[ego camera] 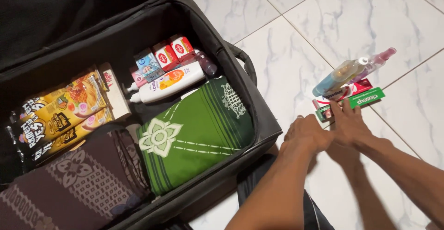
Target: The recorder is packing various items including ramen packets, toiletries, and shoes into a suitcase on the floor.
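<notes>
Nearest, both forearms entered from the lower right, their elbows cut off by the picture's edge. The left hand (307,132) lay flat on the tiled floor (286,73), fingers together; whether it pinned anything was hidden. The right hand (348,122) rested just beside it, fingers extended and close together, tips touching the green toothpaste box (358,101), whose near end they covered. A red-and-white box (347,91) lay against it, with a clear spray bottle (354,70) beyond. To the left, the open black suitcase (259,114) held a green folded cloth (196,135), a white bottle (166,84) and yellow snack packets (64,112), partly in shadow.
</notes>
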